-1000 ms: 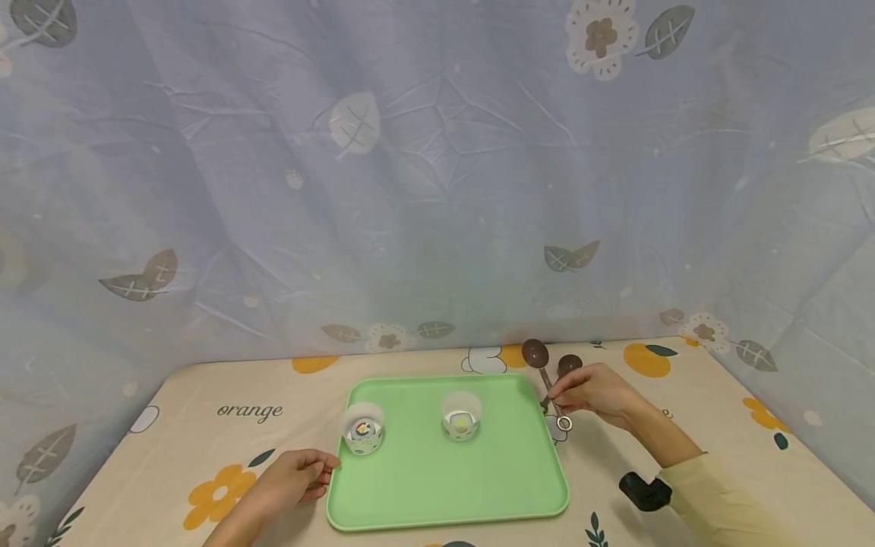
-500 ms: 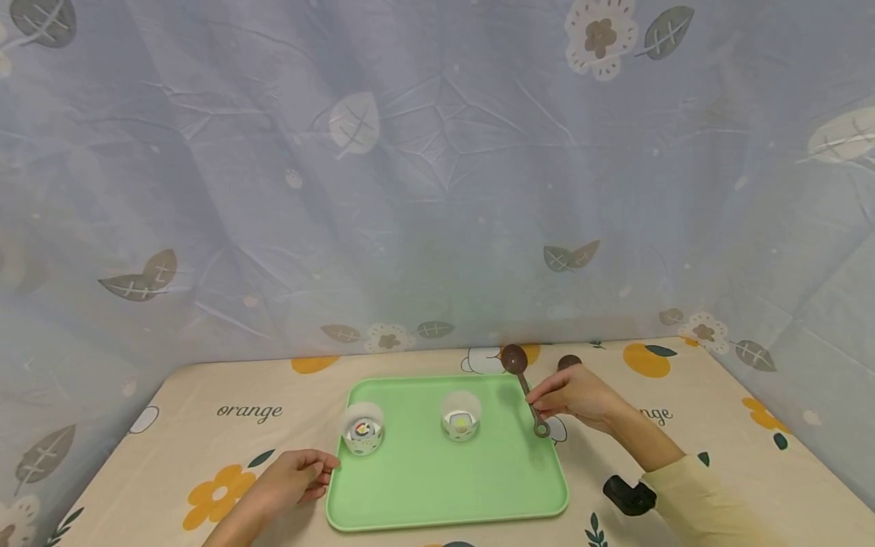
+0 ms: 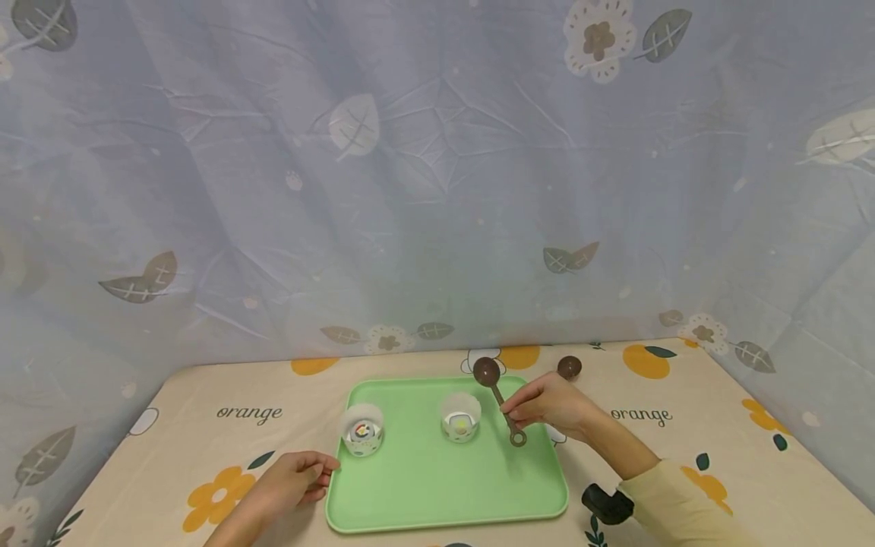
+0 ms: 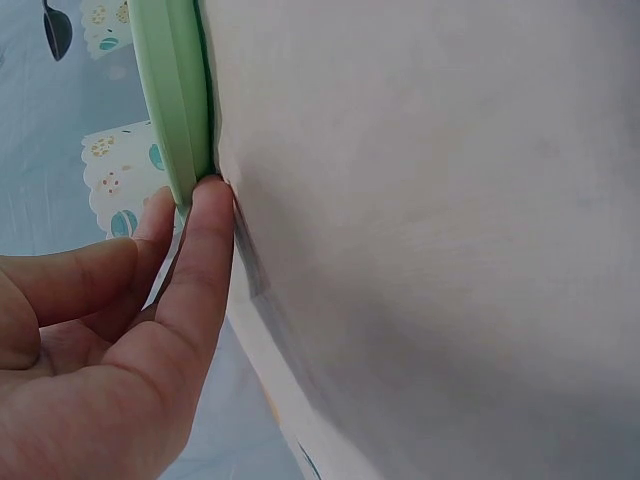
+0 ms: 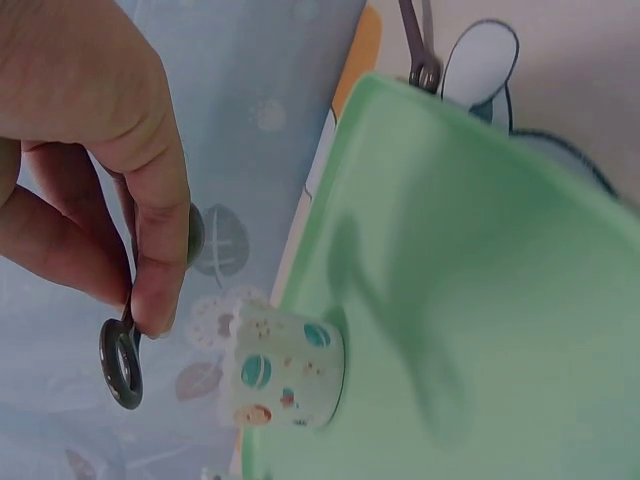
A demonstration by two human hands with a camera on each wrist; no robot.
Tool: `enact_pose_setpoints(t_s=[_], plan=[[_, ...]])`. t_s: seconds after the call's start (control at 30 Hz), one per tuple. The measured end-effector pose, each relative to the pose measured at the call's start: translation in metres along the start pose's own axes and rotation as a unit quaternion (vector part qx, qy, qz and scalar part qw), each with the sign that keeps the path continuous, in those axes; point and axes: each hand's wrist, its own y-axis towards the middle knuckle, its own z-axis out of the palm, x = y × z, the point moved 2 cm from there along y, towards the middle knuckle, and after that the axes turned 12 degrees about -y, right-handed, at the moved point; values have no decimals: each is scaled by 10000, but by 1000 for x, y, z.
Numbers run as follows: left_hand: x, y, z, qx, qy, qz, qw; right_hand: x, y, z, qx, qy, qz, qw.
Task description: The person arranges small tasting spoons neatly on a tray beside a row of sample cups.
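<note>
My right hand (image 3: pixel 550 406) pinches the handle of a brown measuring spoon (image 3: pixel 487 372) above the right part of a green tray (image 3: pixel 424 494). The spoon's round bowl points away from me, and its ring end (image 5: pixel 121 362) sticks out below the fingertips. At the tray's left rim, my left hand (image 3: pixel 290 486) touches the edge with nearly straight fingers (image 4: pixel 205 250); the thumb lies off the tray. Two small white patterned cups stand on the tray: a left cup (image 3: pixel 363 431) near the rim and a middle cup (image 3: pixel 461 418) close to the held spoon.
A second brown measuring spoon (image 3: pixel 570 368) lies on the patterned tablecloth (image 3: pixel 403 363) beyond my right hand, its handle mostly hidden in the head view. A black wrist camera (image 3: pixel 607 504) sits by the right sleeve (image 3: pixel 673 505). Behind the table hangs a grey-blue curtain (image 3: pixel 437 228).
My right hand has moved left with the measuring spoon, from beside the tray to over it. The second spoon stays behind on the cloth. The left hand keeps its place at the rim.
</note>
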Motion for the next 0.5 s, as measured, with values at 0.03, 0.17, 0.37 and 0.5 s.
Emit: enact_pose_setpoints(t_s=[0.03,0.17,0.37,0.5], plan=[[0,0,0,-3,1,-1,10000,1,0,2,5,4,-11,10000],[1,1,0,1,-6,-22,10000,5,2,10,25,65,25,10000],[1,1,-1,-1,16,-18,10000,11,5,20,165,69,-16,9998],[0,0,0,-13,6,-7,10000,16,7,27,265,120,-67,9996]])
